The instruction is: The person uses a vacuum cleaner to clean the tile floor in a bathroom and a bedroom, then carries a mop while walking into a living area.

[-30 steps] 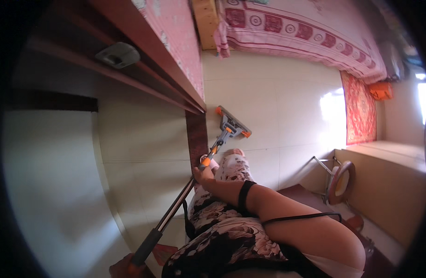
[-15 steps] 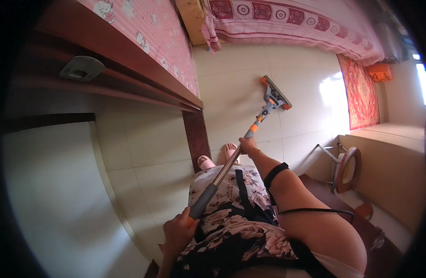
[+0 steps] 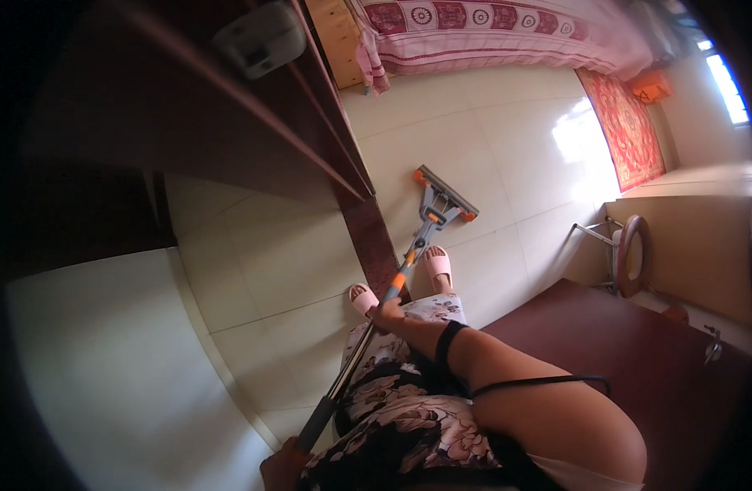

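Long grey-and-orange metal mop: we pull it nearer our open pink sandals
Right hand: wraps it
Left hand: wraps its end

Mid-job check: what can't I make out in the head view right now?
All in the head view:
Mop head: underside, hidden by its own top.
Mop handle: end, hidden by the left hand.
Right hand: exact finger placement, too small to tell.
Pink cloth: far part, cut off by the upper edge.
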Demonstrator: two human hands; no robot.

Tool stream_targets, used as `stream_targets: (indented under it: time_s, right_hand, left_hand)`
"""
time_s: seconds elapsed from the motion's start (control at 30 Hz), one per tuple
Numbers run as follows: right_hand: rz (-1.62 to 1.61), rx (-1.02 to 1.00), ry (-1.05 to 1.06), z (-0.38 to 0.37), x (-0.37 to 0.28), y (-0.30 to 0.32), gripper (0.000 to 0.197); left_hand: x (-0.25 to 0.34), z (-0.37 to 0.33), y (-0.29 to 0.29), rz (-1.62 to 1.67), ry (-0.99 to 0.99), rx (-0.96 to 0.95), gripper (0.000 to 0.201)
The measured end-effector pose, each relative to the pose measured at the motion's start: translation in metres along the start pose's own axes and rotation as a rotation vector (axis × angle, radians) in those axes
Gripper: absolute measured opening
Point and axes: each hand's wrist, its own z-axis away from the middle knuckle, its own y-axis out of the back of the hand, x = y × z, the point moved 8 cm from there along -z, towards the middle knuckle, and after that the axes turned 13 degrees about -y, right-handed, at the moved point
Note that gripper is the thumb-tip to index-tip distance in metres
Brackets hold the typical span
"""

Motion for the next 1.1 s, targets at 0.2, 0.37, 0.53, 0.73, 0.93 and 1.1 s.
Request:
stream_targets:
  time_s: [0.2, 0.37, 0.53, 0.73, 0.93, 1.1]
  right_hand:
    - [-0.004, -0.143, 0.136, 0.062, 0.030, -0.077, 0.060]
    - [-0.121, 0.028, 0.283, 0.066, 0.017, -0.047, 0.062]
    - [-0.248, 0.398, 0.430, 0.004, -0.036, 0.066, 0.053]
    - [-0.361, 0.360, 0.420, -0.086, -0.080, 0.254, 0.025]
    - [-0.224, 0.263, 0.325, -0.111, -0.095, 0.307, 0.019]
    - [1.239, 0.732, 0.483, -0.089, -0.105, 0.232, 0.027]
  left_hand:
    - [-0.015, 0.027, 0.050, -0.653, -0.497, -0.069, 0.024]
    - [-0.015, 0.004, 0.061, -0.567, -0.462, -0.041, 0.033]
    - [0.071, -0.063, 0.011, -0.583, -0.801, -0.056, 0.048]
    - [0.226, -0.106, -0.109, -0.498, -1.133, -0.044, 0.048]
    - [0.299, -0.125, -0.172, -0.551, -1.159, -0.121, 0.049]
    - [0.256, -0.127, -0.156, -0.631, -1.023, -0.182, 0.047]
